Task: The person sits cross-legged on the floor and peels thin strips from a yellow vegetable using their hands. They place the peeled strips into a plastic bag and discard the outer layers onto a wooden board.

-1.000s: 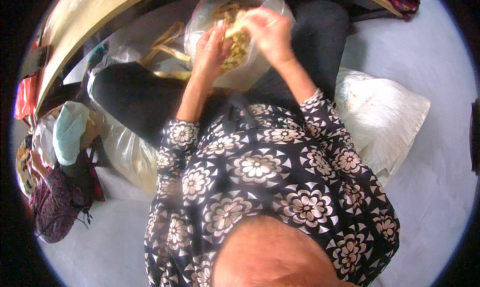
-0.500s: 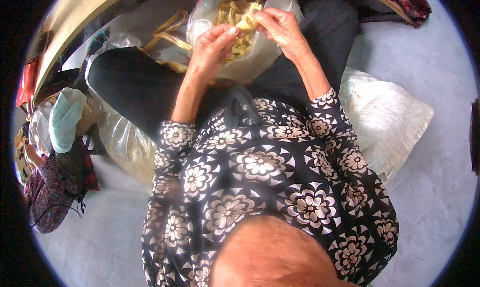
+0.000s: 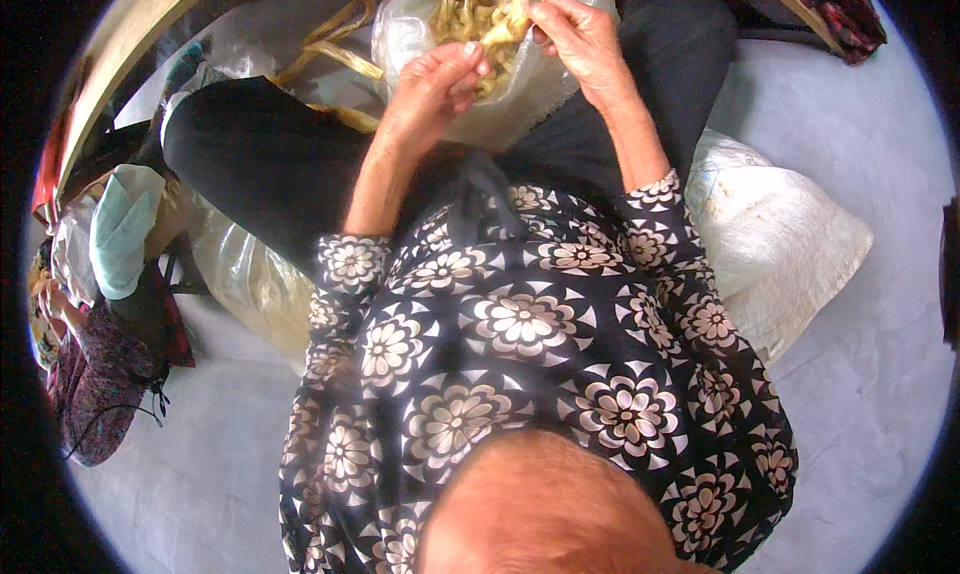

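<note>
Over the mouth of a white plastic sack (image 3: 500,124), my two hands work on a pale yellow strip (image 3: 508,29) of what looks like dried plant fibre. My left hand (image 3: 432,86) pinches its lower left end between thumb and fingers. The upper right end is in the closed fingertips of my right hand (image 3: 580,42). Beneath the strip, the sack holds many folded or knotted yellowish pieces (image 3: 458,16). The sack stands between my bent legs. Left of it lie some long, loose, tan strips (image 3: 345,56).
A clear plastic bag (image 3: 250,269) lies by my left leg, and a white woven sack (image 3: 790,234) by my right. Another person's purple speckled sleeve (image 3: 110,374) is at far left, near a pale green cloth or bag (image 3: 125,229). A wooden edge (image 3: 125,64) curves across the upper left.
My hands have moved a little farther apart, the right one going rightward, and the yellow strip now stretches longer between them. The view has shifted slightly.
</note>
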Available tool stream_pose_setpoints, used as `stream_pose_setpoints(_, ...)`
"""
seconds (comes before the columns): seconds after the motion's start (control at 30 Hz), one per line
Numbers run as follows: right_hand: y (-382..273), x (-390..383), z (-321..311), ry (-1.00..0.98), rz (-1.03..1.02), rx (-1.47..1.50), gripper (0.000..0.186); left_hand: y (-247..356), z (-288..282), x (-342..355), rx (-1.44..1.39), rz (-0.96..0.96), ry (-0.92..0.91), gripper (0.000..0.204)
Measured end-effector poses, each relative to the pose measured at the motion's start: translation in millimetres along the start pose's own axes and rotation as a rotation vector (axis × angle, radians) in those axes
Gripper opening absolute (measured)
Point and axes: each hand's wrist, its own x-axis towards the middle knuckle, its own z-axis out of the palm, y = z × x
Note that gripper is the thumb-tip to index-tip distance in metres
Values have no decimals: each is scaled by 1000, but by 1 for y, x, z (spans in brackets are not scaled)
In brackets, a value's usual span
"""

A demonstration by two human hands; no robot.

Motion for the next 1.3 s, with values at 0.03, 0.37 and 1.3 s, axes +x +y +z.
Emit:
stream_pose_setpoints(0.03,-4,-2,-2,-68,51,45,20,1,-1,-1,19,0,-6,24)
stream_pose_setpoints(0.37,-17,-21,10,-87,256,542,8,7,7,-8,341,123,106,21)
stream_pose_setpoints(1.3,-104,56,-23,56,-287,222,16,121,31,27,702,715,356,17)
